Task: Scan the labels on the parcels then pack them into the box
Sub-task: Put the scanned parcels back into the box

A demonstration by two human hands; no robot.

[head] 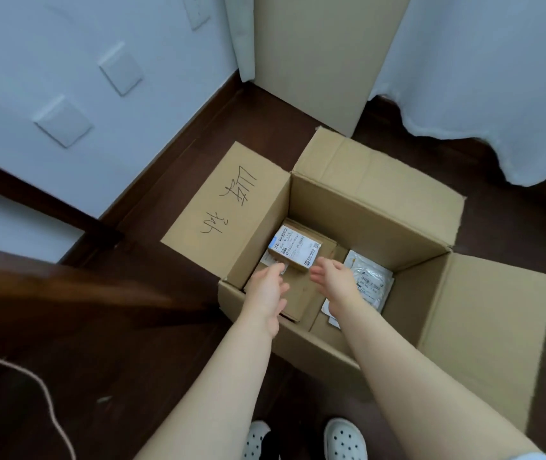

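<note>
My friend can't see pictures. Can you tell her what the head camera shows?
Two bare hands, the left hand and right hand, reach open into a big open brown cardboard box on a dark wooden floor, on either side of a small brown cardboard parcel with a white label. A clear plastic mailer bag lies beside it.

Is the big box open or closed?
Open. The box has its flaps folded outward, and you can see parcels lying inside at the bottom.
</note>
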